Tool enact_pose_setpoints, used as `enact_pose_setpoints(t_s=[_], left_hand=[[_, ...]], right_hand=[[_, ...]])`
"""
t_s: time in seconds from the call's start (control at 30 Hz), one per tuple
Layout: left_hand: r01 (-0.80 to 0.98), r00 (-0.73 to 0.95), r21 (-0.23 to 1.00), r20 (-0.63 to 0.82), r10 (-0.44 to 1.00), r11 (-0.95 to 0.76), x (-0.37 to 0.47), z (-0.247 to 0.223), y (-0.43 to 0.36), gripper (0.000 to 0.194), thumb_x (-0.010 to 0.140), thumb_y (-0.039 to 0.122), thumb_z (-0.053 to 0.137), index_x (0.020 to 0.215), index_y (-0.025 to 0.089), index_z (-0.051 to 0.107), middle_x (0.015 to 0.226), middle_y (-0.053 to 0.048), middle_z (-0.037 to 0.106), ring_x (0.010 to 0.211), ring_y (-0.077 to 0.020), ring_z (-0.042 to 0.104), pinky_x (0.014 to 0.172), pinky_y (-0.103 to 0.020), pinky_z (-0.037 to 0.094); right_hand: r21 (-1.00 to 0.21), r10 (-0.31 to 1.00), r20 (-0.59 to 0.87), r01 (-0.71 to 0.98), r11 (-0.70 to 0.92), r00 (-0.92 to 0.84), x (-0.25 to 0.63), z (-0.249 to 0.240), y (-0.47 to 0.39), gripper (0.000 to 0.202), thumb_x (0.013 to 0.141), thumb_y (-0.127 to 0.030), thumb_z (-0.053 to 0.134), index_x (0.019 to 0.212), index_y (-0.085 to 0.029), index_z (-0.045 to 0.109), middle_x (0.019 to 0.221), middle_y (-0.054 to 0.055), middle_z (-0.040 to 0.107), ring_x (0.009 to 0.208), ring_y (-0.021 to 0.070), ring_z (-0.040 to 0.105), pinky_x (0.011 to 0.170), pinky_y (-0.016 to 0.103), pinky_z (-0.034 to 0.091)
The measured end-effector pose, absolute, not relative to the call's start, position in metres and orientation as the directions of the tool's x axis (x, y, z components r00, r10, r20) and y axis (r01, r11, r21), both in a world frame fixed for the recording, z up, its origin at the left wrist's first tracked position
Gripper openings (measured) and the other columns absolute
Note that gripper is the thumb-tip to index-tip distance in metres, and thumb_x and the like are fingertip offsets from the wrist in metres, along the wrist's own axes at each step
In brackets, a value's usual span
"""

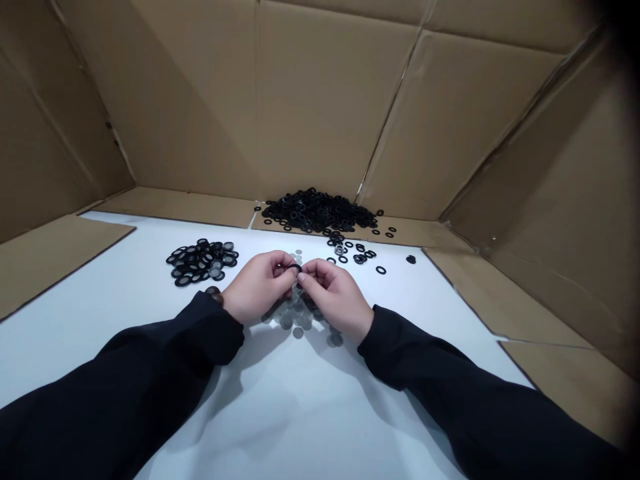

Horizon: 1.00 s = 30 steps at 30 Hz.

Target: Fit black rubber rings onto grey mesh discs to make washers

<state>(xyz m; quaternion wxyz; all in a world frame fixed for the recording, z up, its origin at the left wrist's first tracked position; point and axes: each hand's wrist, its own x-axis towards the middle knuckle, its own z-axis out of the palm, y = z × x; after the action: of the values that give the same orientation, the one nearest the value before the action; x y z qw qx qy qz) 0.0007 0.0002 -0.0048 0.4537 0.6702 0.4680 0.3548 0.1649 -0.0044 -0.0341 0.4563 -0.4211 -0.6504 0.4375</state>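
Note:
My left hand [263, 283] and my right hand [336, 293] meet near the middle of the white table [280, 413]. Between their fingertips they pinch one black rubber ring [296, 268]; whether a disc sits in it I cannot tell. Below the hands lies a loose spread of small grey mesh-like discs [299, 317], partly hidden by the fingers. Left of my left hand is a heap of black rings with grey discs in them [203, 260]. Beyond my right hand, several loose black rings [360, 259] are scattered.
A large pile of black rings [317, 210] rests at the back against the cardboard wall [330, 100]. Cardboard walls also rise at both sides, with flaps [55, 257] over the table's edges. A small black piece [411, 259] lies to the right.

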Motion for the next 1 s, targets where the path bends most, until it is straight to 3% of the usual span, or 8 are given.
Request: enact_pose_setpoints(t_s=[0.37, 0.57, 0.7, 0.77, 0.83, 0.9, 1.0], left_hand=[[0.448, 0.324, 0.886, -0.038, 0.945, -0.118, 0.003, 0.000, -0.005, 0.011, 0.082, 0.028, 0.053, 0.077, 0.018, 0.056, 0.056, 0.002, 0.059, 0.046, -0.0098, 0.048, 0.042, -0.019, 0.035], [0.386, 0.258, 0.906, 0.076, 0.963, -0.175, 0.004, -0.001, -0.005, 0.007, 0.080, 0.024, 0.053, 0.077, 0.018, 0.055, 0.058, 0.003, 0.058, 0.050, -0.0098, 0.050, 0.047, -0.019, 0.038], [0.355, 0.249, 0.916, 0.100, 0.963, -0.187, 0.003, -0.002, -0.004, 0.009, 0.082, 0.025, 0.053, 0.080, 0.017, 0.057, 0.060, 0.003, 0.057, 0.053, -0.0103, 0.050, 0.050, -0.021, 0.039], [0.340, 0.268, 0.923, 0.087, 0.959, -0.179, 0.003, -0.002, -0.003, 0.010, 0.082, 0.026, 0.053, 0.079, 0.017, 0.056, 0.060, 0.003, 0.056, 0.053, -0.0100, 0.049, 0.051, -0.021, 0.038], [0.319, 0.304, 0.932, 0.068, 0.950, -0.169, 0.004, -0.003, -0.004, 0.010, 0.082, 0.026, 0.054, 0.078, 0.017, 0.056, 0.061, 0.003, 0.055, 0.053, -0.0097, 0.048, 0.050, -0.021, 0.038], [0.310, 0.337, 0.934, 0.068, 0.939, -0.179, 0.005, -0.003, -0.005, 0.010, 0.083, 0.026, 0.055, 0.079, 0.017, 0.057, 0.063, 0.002, 0.055, 0.055, -0.0099, 0.048, 0.051, -0.021, 0.037], [0.333, 0.360, 0.917, 0.094, 0.928, -0.221, 0.006, -0.002, -0.006, 0.012, 0.083, 0.027, 0.055, 0.078, 0.017, 0.059, 0.067, 0.001, 0.055, 0.059, -0.0107, 0.048, 0.053, -0.022, 0.038]], right_hand=[[-0.915, 0.943, 0.299, 0.238, 0.327, -0.145, 0.166, -0.033, -0.005, 0.014, 0.085, -0.032, 0.059, 0.083, -0.018, 0.060, 0.072, -0.001, 0.058, 0.061, 0.0113, 0.051, 0.056, 0.024, 0.042], [-0.948, 0.950, 0.222, 0.182, 0.263, -0.218, 0.166, -0.034, -0.002, 0.019, 0.084, -0.037, 0.060, 0.087, -0.018, 0.061, 0.073, 0.000, 0.061, 0.065, 0.0129, 0.055, 0.060, 0.025, 0.046], [-0.919, 0.939, 0.267, 0.235, 0.316, -0.218, 0.168, -0.034, -0.003, 0.019, 0.086, -0.034, 0.059, 0.093, -0.017, 0.061, 0.078, 0.002, 0.063, 0.068, 0.0139, 0.057, 0.063, 0.027, 0.048], [-0.833, 0.892, 0.390, 0.324, 0.448, -0.229, 0.170, -0.032, -0.004, 0.024, 0.083, -0.028, 0.060, 0.105, -0.018, 0.059, 0.087, 0.004, 0.063, 0.072, 0.0144, 0.057, 0.068, 0.029, 0.049], [-0.673, 0.801, 0.532, 0.435, 0.598, -0.277, 0.173, -0.030, -0.005, 0.034, 0.078, -0.021, 0.063, 0.111, -0.019, 0.056, 0.095, 0.005, 0.061, 0.076, 0.0152, 0.055, 0.072, 0.030, 0.049], [-0.526, 0.716, 0.615, 0.504, 0.685, -0.331, 0.175, -0.028, -0.005, 0.033, 0.075, -0.018, 0.065, 0.106, -0.020, 0.055, 0.097, 0.005, 0.058, 0.080, 0.0169, 0.054, 0.073, 0.032, 0.048], [-0.451, 0.661, 0.657, 0.514, 0.730, -0.362, 0.177, -0.027, -0.004, 0.019, 0.077, -0.017, 0.063, 0.094, -0.021, 0.055, 0.097, 0.006, 0.055, 0.087, 0.0193, 0.055, 0.076, 0.033, 0.049]])
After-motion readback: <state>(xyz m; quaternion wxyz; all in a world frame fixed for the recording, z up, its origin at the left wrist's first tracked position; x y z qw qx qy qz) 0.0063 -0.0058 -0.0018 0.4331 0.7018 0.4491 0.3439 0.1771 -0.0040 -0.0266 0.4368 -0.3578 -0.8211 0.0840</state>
